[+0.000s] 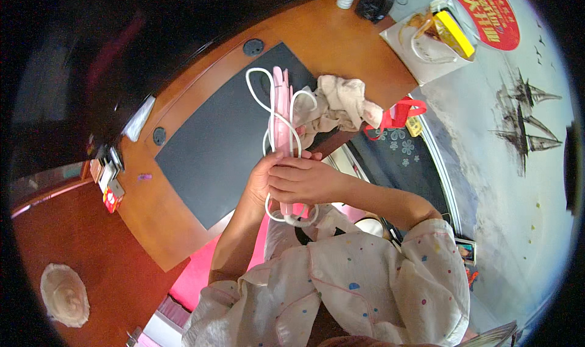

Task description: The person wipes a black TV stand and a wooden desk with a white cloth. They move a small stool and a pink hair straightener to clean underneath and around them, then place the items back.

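A pink hair iron point(282, 113) stands out in front of my body, its slim plates pointing away from me. Loops of white power cord point(260, 101) run along both sides of it. My left hand point(261, 175) grips the handle from the left. From the other side, my right hand point(297, 180) wraps over the handle and the cord, its fingers overlapping my left hand. Below my hands, the handle's end and a thicker coil of cord show near my spotted shirt. My fingers hide the middle of the handle.
Under the hair iron lies a dark desk mat point(219, 141) on a wooden desk point(178, 237). A crumpled beige cloth point(340, 102) rests at its right side. A white paper bag point(420, 49) stands at the far right corner. Small boxes point(112, 189) sit along the left edge.
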Demonstrator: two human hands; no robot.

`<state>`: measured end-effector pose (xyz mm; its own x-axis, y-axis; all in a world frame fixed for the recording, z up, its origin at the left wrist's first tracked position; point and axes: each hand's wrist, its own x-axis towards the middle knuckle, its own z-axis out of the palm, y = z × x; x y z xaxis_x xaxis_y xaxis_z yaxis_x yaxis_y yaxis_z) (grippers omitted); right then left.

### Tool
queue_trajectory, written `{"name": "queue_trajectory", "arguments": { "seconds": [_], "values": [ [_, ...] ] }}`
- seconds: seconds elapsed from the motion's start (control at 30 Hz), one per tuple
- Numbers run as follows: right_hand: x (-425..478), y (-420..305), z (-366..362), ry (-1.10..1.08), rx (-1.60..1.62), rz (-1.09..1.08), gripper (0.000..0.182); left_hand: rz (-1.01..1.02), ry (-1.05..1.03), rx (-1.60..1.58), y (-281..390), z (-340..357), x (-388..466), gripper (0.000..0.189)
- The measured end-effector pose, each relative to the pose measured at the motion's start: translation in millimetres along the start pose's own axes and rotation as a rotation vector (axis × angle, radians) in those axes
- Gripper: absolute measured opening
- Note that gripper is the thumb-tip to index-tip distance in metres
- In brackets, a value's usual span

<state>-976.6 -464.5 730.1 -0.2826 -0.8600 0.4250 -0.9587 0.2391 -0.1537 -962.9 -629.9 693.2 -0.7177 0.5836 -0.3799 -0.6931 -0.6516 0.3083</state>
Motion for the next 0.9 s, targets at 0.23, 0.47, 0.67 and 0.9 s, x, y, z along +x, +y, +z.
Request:
{"name": "queue_trajectory", "arguments": {
  "seconds": [0.23,0.47,0.67,0.9],
  "values": [
    [-31.8,7.1,-22.6,-0.171,0.182,0.605,0.057,0.113,0.323,0.404,27.4,-4.2,-26.5,0.045],
    [-114.4,105.5,59.0,0.28,-0.179,1.241,0.095,0.255,0.402,0.655,32.9,-1.2,-40.0,0.048],
    [-85.7,103.0,91.8,0.169,-0.264,1.217,0.068,0.282,0.532,0.689,30.8,-9.9,-54.4,0.05],
    [-105.2,139.9,73.5,0.64,0.384,1.163,0.046,0.317,0.523,0.504,33.0,-13.8,-82.1,0.043]
  ]
}}
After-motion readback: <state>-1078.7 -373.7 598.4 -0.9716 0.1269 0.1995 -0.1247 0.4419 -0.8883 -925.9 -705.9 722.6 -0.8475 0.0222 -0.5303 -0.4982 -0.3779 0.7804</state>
